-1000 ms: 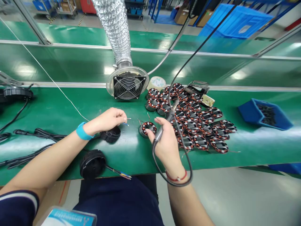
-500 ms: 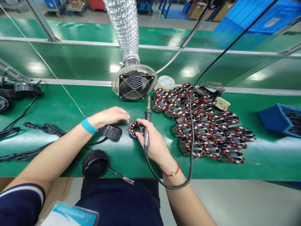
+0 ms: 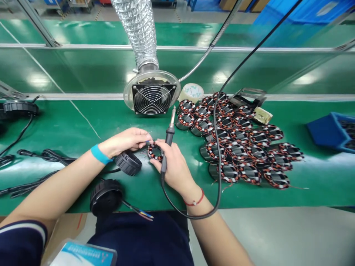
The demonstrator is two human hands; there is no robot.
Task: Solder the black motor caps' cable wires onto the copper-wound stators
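Observation:
My right hand (image 3: 174,162) holds a soldering iron (image 3: 169,138) against the palm, its tip pointing up and away from me. The thumb and fingers of that hand also grip a motor stator (image 3: 155,151) with copper windings. My left hand (image 3: 134,138) is closed in a pinch on a thin wire (image 3: 150,133) at the stator's upper left edge. Just below the left hand, a black ribbed round cap (image 3: 128,163) with a cable lies on the bench. Nearer to me sits another black cap (image 3: 105,196), and stripped coloured wires (image 3: 145,214) stick out beside it.
Several stators (image 3: 238,149) stand in rows at the right. A fume extractor fan (image 3: 152,99) hangs beyond my hands. The iron's black cord (image 3: 220,166) loops over the stators and my right forearm. A tape roll (image 3: 191,92), a blue bin (image 3: 327,133) and black cables (image 3: 52,157) lie around.
My left hand has come closer to the stator and now touches its edge area. The iron leans slightly more to the right. The whole view has shifted a little.

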